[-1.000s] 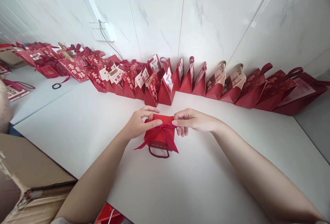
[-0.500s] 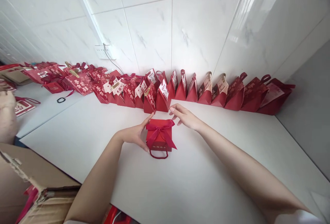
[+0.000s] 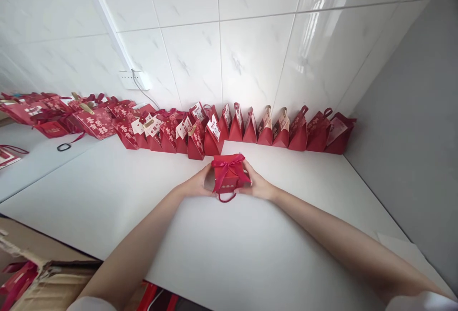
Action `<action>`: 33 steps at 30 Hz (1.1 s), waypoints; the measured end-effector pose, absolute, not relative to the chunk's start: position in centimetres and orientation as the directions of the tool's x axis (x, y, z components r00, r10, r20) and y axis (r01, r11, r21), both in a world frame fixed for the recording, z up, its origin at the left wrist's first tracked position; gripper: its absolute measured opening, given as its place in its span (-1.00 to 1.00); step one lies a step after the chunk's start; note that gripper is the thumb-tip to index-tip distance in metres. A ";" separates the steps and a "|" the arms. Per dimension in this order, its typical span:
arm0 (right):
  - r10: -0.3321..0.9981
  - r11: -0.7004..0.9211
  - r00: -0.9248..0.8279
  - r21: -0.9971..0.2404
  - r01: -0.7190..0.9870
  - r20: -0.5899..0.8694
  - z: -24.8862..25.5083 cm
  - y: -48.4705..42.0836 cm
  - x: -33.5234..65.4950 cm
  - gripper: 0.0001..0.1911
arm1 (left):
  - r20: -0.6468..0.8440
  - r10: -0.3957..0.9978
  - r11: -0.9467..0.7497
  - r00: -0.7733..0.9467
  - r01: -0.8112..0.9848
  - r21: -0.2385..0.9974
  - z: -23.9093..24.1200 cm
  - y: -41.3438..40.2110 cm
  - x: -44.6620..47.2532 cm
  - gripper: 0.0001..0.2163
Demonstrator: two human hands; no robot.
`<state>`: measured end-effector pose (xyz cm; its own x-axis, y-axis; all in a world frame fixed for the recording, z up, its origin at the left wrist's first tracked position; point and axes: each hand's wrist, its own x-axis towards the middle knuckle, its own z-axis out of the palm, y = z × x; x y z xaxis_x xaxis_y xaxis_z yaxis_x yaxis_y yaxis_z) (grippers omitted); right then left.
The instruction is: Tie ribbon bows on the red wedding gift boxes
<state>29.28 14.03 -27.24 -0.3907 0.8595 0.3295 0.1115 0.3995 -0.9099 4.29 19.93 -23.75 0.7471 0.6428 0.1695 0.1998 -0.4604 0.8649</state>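
Note:
A small red gift box [image 3: 229,184] with a magenta ribbon bow and a cord handle is between my hands, over the white table [image 3: 222,244]. My left hand [image 3: 199,181] grips its left side, thumb and fingers around the edges. On the opposite side my right hand [image 3: 260,184] holds it, with fingertips at the top right and lower right. The cord handle [image 3: 227,200] hangs in a loop toward me. Just behind the box runs a row of red gift boxes [image 3: 213,140] with peaked tops, many bearing white printed tags.
More red gift boxes and bags [image 3: 93,122] crowd the left back. A dark ring-shaped item [image 3: 64,147] lies on the left table. A wall socket [image 3: 133,80] with a cable is behind. An open cardboard box [image 3: 64,285] stands lower left; a grey panel [image 3: 404,110] bounds the right.
My right hand has come down onto the box's right side, and both hands now hold it. The box sits slightly farther back. My view has shifted right; the other person's hand is out of sight.

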 end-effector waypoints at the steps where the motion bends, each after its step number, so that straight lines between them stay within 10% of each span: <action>1: 0.870 0.435 -0.327 -0.886 0.159 0.368 -27.4 14.3 29.5 0.27 | 0.217 0.632 -0.493 0.744 0.170 0.853 -23.9 20.1 5.0 -0.07; 8: 0.847 0.499 -0.083 -0.729 0.468 0.525 -28.2 16.1 29.9 0.04 | 0.421 0.710 -0.570 0.565 0.110 0.814 -25.6 22.8 9.7 -0.16; 18: 0.917 0.395 -0.111 -0.911 0.120 0.384 -29.1 16.8 30.7 0.05 | 0.246 0.739 -0.338 0.628 0.030 0.941 -27.0 23.4 9.1 -0.03; 26: 0.943 0.257 -0.215 -0.966 -0.022 0.256 -27.8 16.3 31.3 -0.35 | 0.208 0.871 -0.322 0.445 0.197 0.926 -27.0 23.1 8.8 -0.31; 33: 0.976 0.139 -0.154 -0.985 -0.102 0.154 -28.2 17.3 31.8 -0.19 | 0.179 0.876 -0.295 0.449 0.202 0.934 -26.5 23.3 9.1 -0.37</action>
<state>31.78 17.34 -28.22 -0.1541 0.9760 0.1536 -0.1017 0.1389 -0.9851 9.07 23.30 -26.52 0.4486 0.8756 0.1792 0.2023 -0.2948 0.9339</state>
